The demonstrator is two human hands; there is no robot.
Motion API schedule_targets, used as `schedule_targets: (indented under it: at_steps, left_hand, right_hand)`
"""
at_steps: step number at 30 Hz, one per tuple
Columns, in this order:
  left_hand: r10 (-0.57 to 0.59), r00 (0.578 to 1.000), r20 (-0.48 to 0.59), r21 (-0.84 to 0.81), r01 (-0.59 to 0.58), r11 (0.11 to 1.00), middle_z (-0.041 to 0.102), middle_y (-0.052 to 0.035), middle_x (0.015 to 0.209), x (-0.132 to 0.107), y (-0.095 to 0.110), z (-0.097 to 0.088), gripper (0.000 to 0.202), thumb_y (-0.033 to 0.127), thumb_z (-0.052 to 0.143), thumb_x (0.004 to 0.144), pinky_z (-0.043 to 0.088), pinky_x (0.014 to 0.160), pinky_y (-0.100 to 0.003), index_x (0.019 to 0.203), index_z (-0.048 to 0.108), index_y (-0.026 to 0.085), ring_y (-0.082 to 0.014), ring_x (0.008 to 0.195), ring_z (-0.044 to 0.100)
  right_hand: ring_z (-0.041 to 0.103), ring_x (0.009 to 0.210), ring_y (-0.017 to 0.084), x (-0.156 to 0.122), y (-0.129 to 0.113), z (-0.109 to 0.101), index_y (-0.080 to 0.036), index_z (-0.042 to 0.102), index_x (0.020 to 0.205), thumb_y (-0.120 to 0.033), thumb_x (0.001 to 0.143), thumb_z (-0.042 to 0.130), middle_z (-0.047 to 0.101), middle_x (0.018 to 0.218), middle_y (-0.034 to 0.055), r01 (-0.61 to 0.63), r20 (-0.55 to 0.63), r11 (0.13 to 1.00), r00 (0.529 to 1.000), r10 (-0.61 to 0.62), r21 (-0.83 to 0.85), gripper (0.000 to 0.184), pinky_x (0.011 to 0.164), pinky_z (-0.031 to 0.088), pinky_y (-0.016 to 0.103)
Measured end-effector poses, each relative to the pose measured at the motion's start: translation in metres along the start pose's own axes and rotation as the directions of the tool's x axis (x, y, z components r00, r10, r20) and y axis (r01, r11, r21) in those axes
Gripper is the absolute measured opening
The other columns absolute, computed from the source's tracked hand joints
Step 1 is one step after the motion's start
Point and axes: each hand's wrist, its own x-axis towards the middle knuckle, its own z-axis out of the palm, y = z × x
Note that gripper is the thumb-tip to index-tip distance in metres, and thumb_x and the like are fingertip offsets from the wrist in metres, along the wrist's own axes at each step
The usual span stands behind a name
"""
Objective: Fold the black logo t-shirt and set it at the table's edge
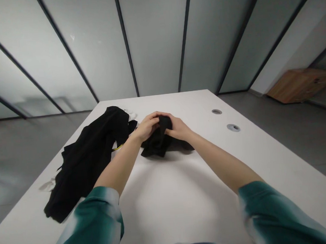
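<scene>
A bunched black cloth (156,142), perhaps a garment, is held up off the white table (171,196) by both hands, its lower folds hanging down to the tabletop. My left hand (149,126) grips its upper edge from the left, fingers curled round the fabric. From the right, my right hand (177,126) pinches the same cloth, its thumb in front. The fingertips of the two hands nearly meet at the top. What kind of garment it is cannot be made out.
A large heap of black clothing (89,158) lies on the table's left side, with white cloth (48,184) poking out from under it. Two round cable grommets (216,111) are set into the right side. Frosted glass panels (156,39) stand behind; a wooden cabinet (298,85) is far right.
</scene>
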Motion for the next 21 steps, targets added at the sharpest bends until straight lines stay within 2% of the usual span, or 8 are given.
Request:
schedule_targets:
  at_steps: [3,5,8,11,13,16,19,21]
  left_hand:
    - [0.205,0.961,-0.186,0.166,-0.174,0.971,0.057,-0.0111,0.130,-0.010,-0.006,0.007,0.055,0.052,0.054,0.083,0.049,0.095,-0.042,0.129,0.051,0.023,-0.0280,0.118,0.056]
    - [0.315,0.936,-0.157,0.368,-0.241,0.898,0.047,-0.0146,0.142,-0.021,-0.014,0.010,0.080,0.057,0.069,0.073,0.043,0.103,-0.045,0.139,0.040,0.022,-0.0319,0.128,0.048]
    - [0.329,0.943,-0.044,0.670,-0.217,0.710,0.040,-0.0175,0.149,-0.037,-0.026,0.015,0.104,0.054,0.083,0.059,0.032,0.112,-0.052,0.145,0.035,0.021,-0.0383,0.136,0.037]
    - [0.324,0.938,-0.123,0.837,-0.078,0.541,0.042,-0.0156,0.147,-0.040,-0.032,0.015,0.074,0.041,0.075,0.073,0.030,0.112,-0.051,0.138,0.046,0.022,-0.0382,0.135,0.037]
    - [0.314,0.931,-0.185,0.864,0.002,0.503,0.052,-0.0145,0.136,-0.033,-0.033,0.009,0.043,0.031,0.063,0.082,0.035,0.107,-0.047,0.124,0.058,0.022,-0.0352,0.128,0.045]
    - [0.205,0.946,-0.252,0.849,0.115,0.515,0.066,-0.0136,0.105,-0.016,-0.025,-0.010,0.019,0.026,0.050,0.089,0.042,0.096,-0.045,0.099,0.066,0.021,-0.0327,0.109,0.059]
    - [0.127,0.927,-0.353,0.787,0.221,0.576,0.069,-0.0112,0.087,0.004,-0.007,-0.031,0.022,0.030,0.046,0.091,0.045,0.089,-0.043,0.087,0.066,0.021,-0.0324,0.099,0.064]
    - [0.121,0.913,-0.390,0.706,0.212,0.676,0.071,-0.0100,0.088,0.017,0.006,-0.044,0.026,0.033,0.045,0.091,0.047,0.088,-0.041,0.084,0.066,0.021,-0.0311,0.099,0.065]
  right_hand:
    - [0.064,0.092,0.027,0.013,-0.004,0.004,-0.020,0.064,0.107,-0.034,0.079,0.058,0.071,0.098,0.0067,-0.156,-0.189,0.986,0.968,0.163,0.051,0.032,0.084,0.050,0.040]
    - [0.063,0.090,0.027,0.018,0.000,0.002,-0.020,0.064,0.098,-0.035,0.082,0.054,0.070,0.094,0.0066,-0.214,-0.327,0.971,0.914,0.238,0.110,0.024,0.082,0.050,0.039]
    - [0.061,0.087,0.025,0.021,0.008,-0.007,-0.020,0.063,0.094,-0.037,0.085,0.052,0.068,0.090,0.0064,-0.252,-0.416,0.954,0.859,0.299,0.165,0.023,0.080,0.051,0.038]
    - [0.059,0.089,0.025,0.023,0.015,-0.025,-0.020,0.064,0.092,-0.037,0.084,0.055,0.064,0.090,0.0074,-0.249,-0.465,0.968,0.854,0.232,0.027,0.021,0.082,0.050,0.039]
    - [0.058,0.096,0.027,0.026,0.019,-0.042,-0.020,0.066,0.094,-0.034,0.083,0.057,0.062,0.098,0.0093,-0.202,-0.484,0.970,0.867,0.115,-0.132,0.020,0.088,0.048,0.042]
    - [0.054,0.108,0.031,0.030,0.019,-0.068,-0.021,0.069,0.100,-0.034,0.085,0.057,0.060,0.115,0.0111,-0.129,-0.461,0.922,0.885,-0.059,-0.366,0.023,0.096,0.043,0.048]
    - [0.046,0.122,0.036,0.030,0.013,-0.089,-0.022,0.068,0.112,-0.036,0.089,0.054,0.051,0.138,0.0113,-0.089,-0.391,0.811,0.903,-0.179,-0.578,0.030,0.101,0.038,0.054]
    - [0.042,0.127,0.037,0.030,0.007,-0.099,-0.022,0.063,0.125,-0.037,0.091,0.052,0.043,0.148,0.0118,-0.068,-0.345,0.750,0.912,-0.221,-0.658,0.039,0.102,0.036,0.055]
